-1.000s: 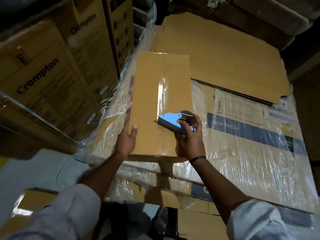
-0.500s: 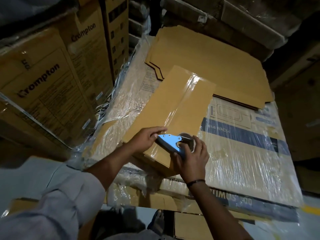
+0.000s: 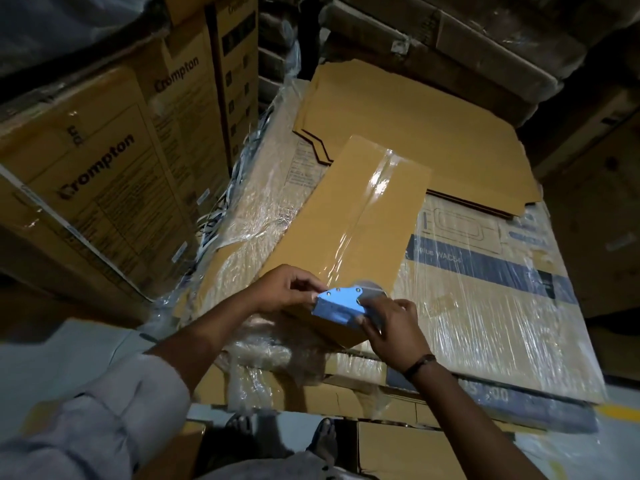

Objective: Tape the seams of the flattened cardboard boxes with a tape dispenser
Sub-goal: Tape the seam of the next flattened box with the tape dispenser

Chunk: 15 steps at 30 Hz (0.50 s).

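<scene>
A flattened brown cardboard box (image 3: 349, 216) lies tilted on a plastic-wrapped pallet stack, and a shiny strip of clear tape (image 3: 367, 209) runs down its middle seam. At the box's near end sits a blue tape dispenser (image 3: 341, 306). My right hand (image 3: 391, 329) grips the dispenser from the right and below. My left hand (image 3: 289, 289) pinches at the dispenser's left end, where the tape meets the box edge.
A pile of larger flattened cardboard sheets (image 3: 415, 133) lies behind the box. The wrapped printed carton (image 3: 491, 296) beneath spreads to the right. Tall Crompton cartons (image 3: 97, 174) stand close on the left. My feet (image 3: 322, 441) show below, by more cartons on the floor.
The dispenser has travelled down the seam to the box's near edge. The box has turned at an angle. My left hand left the box's left edge and came to the dispenser.
</scene>
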Motion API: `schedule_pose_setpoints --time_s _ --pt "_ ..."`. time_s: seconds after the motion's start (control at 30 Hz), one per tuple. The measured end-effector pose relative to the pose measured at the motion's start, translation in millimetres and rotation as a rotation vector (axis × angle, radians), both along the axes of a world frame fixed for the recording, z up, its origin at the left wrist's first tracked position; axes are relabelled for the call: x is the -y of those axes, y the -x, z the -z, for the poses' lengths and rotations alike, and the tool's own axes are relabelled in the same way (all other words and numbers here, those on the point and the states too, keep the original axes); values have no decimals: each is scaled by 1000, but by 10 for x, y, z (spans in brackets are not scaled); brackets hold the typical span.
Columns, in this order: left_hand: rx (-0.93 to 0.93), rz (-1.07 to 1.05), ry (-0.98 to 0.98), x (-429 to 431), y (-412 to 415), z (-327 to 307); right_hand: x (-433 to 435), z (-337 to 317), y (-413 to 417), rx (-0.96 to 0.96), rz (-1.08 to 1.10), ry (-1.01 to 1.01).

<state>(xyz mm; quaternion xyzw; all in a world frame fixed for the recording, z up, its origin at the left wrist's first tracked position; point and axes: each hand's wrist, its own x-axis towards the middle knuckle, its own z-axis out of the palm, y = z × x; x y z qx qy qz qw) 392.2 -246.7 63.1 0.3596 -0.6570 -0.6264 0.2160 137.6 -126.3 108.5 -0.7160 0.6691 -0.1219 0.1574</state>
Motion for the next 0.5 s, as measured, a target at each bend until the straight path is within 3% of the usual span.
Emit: schedule_pose_setpoints --time_s 0.23,0.5 --pt "-21 -19 -104 -758 -500 87 -536 17 -298 56 -64 -151" --pt "-62 -71 -125 -1074 -798 188 -796 174 -528 235 -73 -163"
